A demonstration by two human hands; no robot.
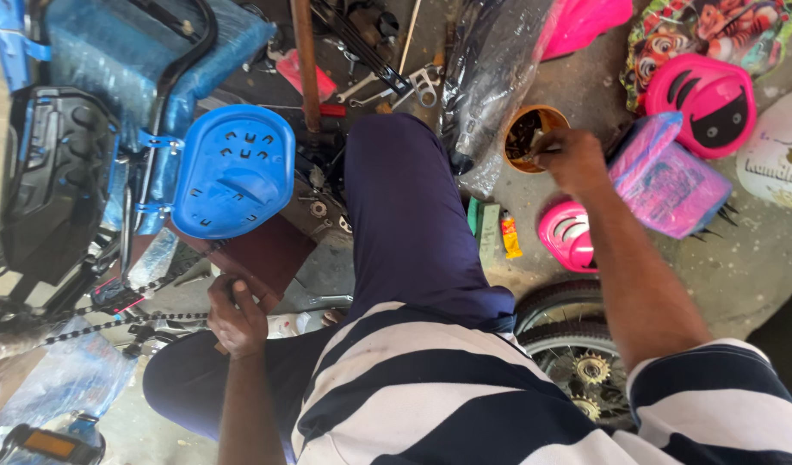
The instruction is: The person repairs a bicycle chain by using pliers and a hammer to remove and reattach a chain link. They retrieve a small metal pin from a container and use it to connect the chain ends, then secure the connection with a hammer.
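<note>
I see the right hand (572,159) stretched forward over the concrete floor (757,267), its fingers pinched together at the rim of a small orange tub (527,131) full of dark little parts; whatever it pinches is too small for me to name. The tub stands on the floor just beyond the knee of the dark blue trousers (405,215), beside a crumpled clear plastic bag (491,69). Just right of the hand lies a pink packet in plastic wrap (671,176), and below the wrist sits a pink plastic cover (564,234). A second pink cover with black slots (713,102) lies further off.

The left hand (237,314) is curled closed, low by the left thigh, near a bicycle chain (112,323); I cannot tell what it grips. Above it stands a blue plastic child seat (234,170) fixed to a blue bicycle frame (155,164). A spoked wheel with sprocket (577,357) lies under the right forearm.
</note>
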